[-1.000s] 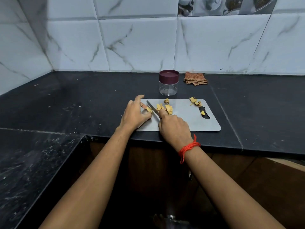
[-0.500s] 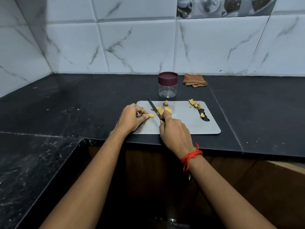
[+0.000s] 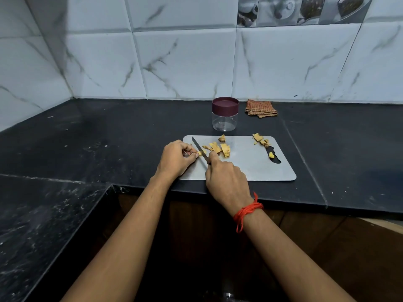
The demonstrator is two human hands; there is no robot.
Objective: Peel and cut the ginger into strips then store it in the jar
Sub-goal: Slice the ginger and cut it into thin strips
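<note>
While left hand (image 3: 176, 159) pinches one ginger piece (image 3: 199, 153) | one knife (image 3: 197, 146) | one jar (image 3: 225, 114)

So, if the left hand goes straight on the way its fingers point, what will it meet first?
Probably the knife blade, which the right hand holds across the ginger piece pinched by the left hand. Beyond it lie cut ginger slices.

Bare forearms, orange-red thread bracelet (image 3: 248, 209) around right wrist
</note>
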